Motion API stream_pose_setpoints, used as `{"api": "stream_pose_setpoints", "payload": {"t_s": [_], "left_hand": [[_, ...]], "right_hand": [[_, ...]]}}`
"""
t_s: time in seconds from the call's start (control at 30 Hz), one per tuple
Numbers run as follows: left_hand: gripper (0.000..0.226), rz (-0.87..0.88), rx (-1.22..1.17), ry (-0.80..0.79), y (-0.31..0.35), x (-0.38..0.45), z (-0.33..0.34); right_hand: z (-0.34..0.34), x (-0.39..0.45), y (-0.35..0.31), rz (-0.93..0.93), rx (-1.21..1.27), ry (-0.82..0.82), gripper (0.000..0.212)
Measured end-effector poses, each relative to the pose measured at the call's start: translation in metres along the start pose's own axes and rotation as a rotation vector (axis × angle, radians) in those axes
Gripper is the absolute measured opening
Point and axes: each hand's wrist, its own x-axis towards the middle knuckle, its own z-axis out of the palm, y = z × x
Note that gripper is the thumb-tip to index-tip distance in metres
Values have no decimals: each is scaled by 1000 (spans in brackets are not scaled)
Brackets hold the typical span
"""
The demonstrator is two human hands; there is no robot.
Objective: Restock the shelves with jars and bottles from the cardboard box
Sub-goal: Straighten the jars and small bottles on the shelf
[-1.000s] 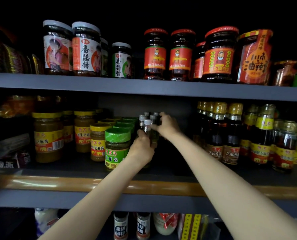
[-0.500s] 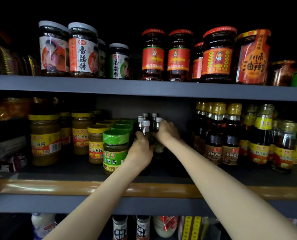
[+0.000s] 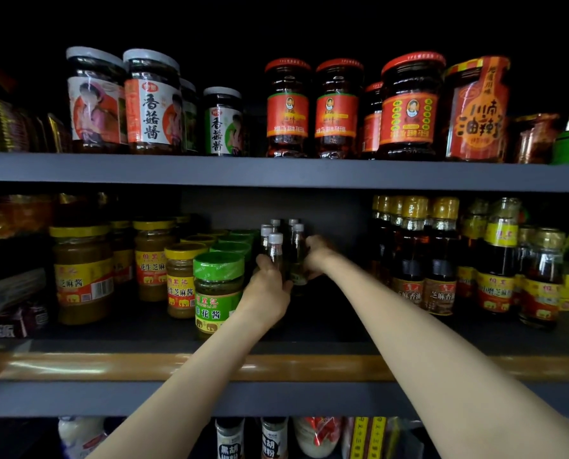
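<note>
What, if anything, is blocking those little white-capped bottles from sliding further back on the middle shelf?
Nothing visible. Both hands, left hand and right hand, flank the small white-capped bottles, in the gap between the green-lidded jars and dark yellow-capped bottles. Behind them only the dark back wall shows.

Lower bodies of the small clear white-capped bottles (image 3: 286,253) hidden behind both hands; labels unreadable. Left hand (image 3: 268,286) fingertips out of sight behind the bottles, right hand (image 3: 316,256) fingers likewise. Both forearms cut by bottom edge. Rear green-lidded jars (image 3: 240,238) mostly occluded by the front ones. Bottom-shelf white pepper shakers (image 3: 230,438) cropped at frame edge. Far-left dark packets (image 3: 8,127) too dim to identify.
</note>
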Motion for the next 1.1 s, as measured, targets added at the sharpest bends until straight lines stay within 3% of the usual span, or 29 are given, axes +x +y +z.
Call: {"api": "stream_pose_setpoints", "payload": {"t_s": [0.3, 0.47, 0.53, 0.63, 0.73, 0.77, 0.83, 0.9, 1.0, 1.1], "left_hand": [[47, -16, -14, 0, 0, 0, 0], [48, -14, -9, -6, 1, -2, -1], [50, -20, -11, -8, 2, -2, -2], [52, -30, -4, -24, 3, -4, -2], [54, -32, 17, -59, 4, -5, -5], [56, -34, 28, -85, 3, -6, -6], [65, -46, 71, -155, 2, -6, -7], [72, -62, 112, -200, 0, -6, -7], [73, -51, 167, -238, 5, -3, -6], [62, 27, 260, -297, 12, -4, -8]], "right_hand": [[1, 2, 2, 2, -6, -72, 42], [-14, -2, 0, -41, -111, 253, 30], [-17, -7, -3, -90, -133, 252, 26], [-14, -9, -4, -30, -133, 161, 39], [-13, -12, -5, -41, -115, 302, 21], [-14, -19, -8, -90, -20, 321, 25], [-18, -38, -14, -169, 268, 232, 39], [-26, -62, -17, -181, 397, 26, 46], [-28, -76, -10, -206, 220, -204, 39], [-25, -69, -1, -207, 171, -188, 37]]}}
